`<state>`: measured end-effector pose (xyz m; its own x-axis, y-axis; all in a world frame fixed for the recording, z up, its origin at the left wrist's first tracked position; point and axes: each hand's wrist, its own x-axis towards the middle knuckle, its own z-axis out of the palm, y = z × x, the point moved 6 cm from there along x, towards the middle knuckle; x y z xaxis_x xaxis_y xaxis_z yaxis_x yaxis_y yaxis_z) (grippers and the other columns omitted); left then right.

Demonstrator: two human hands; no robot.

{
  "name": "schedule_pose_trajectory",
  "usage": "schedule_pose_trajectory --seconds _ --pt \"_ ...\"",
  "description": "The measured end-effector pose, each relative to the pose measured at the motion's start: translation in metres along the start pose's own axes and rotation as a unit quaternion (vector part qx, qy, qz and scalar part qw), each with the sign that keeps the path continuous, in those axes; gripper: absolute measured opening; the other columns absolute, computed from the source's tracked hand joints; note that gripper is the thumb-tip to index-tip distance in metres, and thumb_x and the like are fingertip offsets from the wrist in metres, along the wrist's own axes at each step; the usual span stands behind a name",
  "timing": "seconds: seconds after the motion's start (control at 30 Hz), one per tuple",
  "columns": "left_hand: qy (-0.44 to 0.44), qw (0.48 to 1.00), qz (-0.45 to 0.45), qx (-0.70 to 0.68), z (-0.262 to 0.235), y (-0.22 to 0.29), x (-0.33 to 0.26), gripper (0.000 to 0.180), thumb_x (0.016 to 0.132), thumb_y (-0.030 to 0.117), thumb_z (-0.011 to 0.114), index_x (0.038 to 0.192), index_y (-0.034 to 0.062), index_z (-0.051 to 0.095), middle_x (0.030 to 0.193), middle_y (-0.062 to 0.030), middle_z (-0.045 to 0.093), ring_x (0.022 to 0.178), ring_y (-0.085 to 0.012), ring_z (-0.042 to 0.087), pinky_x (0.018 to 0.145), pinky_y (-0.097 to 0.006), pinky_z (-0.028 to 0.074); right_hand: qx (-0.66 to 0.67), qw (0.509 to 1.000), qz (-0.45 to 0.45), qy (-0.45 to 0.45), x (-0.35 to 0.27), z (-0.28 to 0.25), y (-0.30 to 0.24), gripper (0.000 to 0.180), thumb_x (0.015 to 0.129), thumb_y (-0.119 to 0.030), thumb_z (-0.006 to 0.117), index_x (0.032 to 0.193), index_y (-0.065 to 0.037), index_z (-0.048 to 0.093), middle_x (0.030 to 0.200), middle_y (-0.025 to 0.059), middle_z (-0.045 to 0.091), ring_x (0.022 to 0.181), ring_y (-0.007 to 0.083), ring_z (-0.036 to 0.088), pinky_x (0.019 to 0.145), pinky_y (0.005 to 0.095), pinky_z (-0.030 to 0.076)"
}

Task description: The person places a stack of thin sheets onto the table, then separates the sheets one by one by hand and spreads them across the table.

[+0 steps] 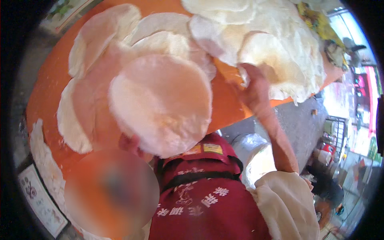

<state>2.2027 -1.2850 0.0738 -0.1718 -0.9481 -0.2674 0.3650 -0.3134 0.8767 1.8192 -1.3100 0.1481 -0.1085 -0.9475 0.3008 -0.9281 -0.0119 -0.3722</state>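
A large round, thin, pale dough sheet (160, 100) is in front of me, over the orange table (228, 106). My left hand (138, 146) is at its lower left edge, closed on it, with most of the fingers hidden by the sheet. To the right, my right hand (256, 88) reaches over the table with bent fingers, beside a broad spread of overlapping pale sheets (276, 52). Motion smears its fingertips, and a small whitish bit shows by them. I cannot make out whether they grip anything.
More thin sheets (98, 38) overlap on the table's far left, and a folded-looking one (72, 120) lies nearer. A yellow cloth (316, 20) sits at the far right. Beside my right arm stands something wrapped in clear plastic (250, 142). A blurred disc covers the lower left.
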Motion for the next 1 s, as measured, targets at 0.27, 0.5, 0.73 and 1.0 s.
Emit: schedule_pose_trajectory --seconds 0.27,0.5,0.73,1.0 --pt "0.052 0.990 -0.067 0.111 0.014 -0.011 0.014 0.039 0.082 0.007 0.061 0.119 -0.0011 0.051 0.111 -0.0069 0.058 0.101 -0.0172 0.056 0.088 -0.032 0.047 0.324 0.917 0.011 -0.231 -0.026 0.100 -0.163 0.020 0.078 -0.019 0.063 0.086 0.000 0.066 0.067 0.0170 0.063 0.058 0.0305 0.061 0.057 0.0357 0.049" --pt "0.129 0.990 -0.035 -0.035 -0.044 0.009 -0.008 0.038 0.083 0.006 0.056 0.120 -0.0026 0.051 0.113 -0.0072 0.055 0.104 -0.0166 0.054 0.085 -0.029 0.046 0.331 0.932 0.023 -0.145 0.035 0.075 -0.117 0.012 0.080 -0.013 0.060 0.077 -0.001 0.062 0.063 0.0035 0.054 0.058 0.0096 0.048 0.054 0.0291 0.042" --pt "0.209 0.977 -0.046 0.019 -0.130 -0.014 -0.029 0.034 0.081 0.004 0.054 0.114 -0.0014 0.053 0.107 -0.0058 0.059 0.098 -0.0161 0.057 0.085 -0.029 0.047 0.238 0.954 0.172 -0.059 0.099 -0.030 0.105 0.026 0.083 -0.024 0.063 0.097 -0.002 0.066 0.080 -0.0027 0.060 0.068 0.0061 0.052 0.060 0.0215 0.042" --pt "0.211 0.976 -0.027 -0.047 -0.078 0.005 -0.027 0.030 0.081 0.004 0.057 0.110 0.0009 0.054 0.103 -0.0049 0.059 0.094 -0.0148 0.058 0.079 -0.029 0.049 -0.217 0.955 0.188 0.073 0.092 -0.060 0.115 0.067 0.079 -0.050 0.063 0.127 -0.005 0.051 0.111 0.0201 0.063 0.104 0.0360 0.060 0.089 0.0439 0.046"
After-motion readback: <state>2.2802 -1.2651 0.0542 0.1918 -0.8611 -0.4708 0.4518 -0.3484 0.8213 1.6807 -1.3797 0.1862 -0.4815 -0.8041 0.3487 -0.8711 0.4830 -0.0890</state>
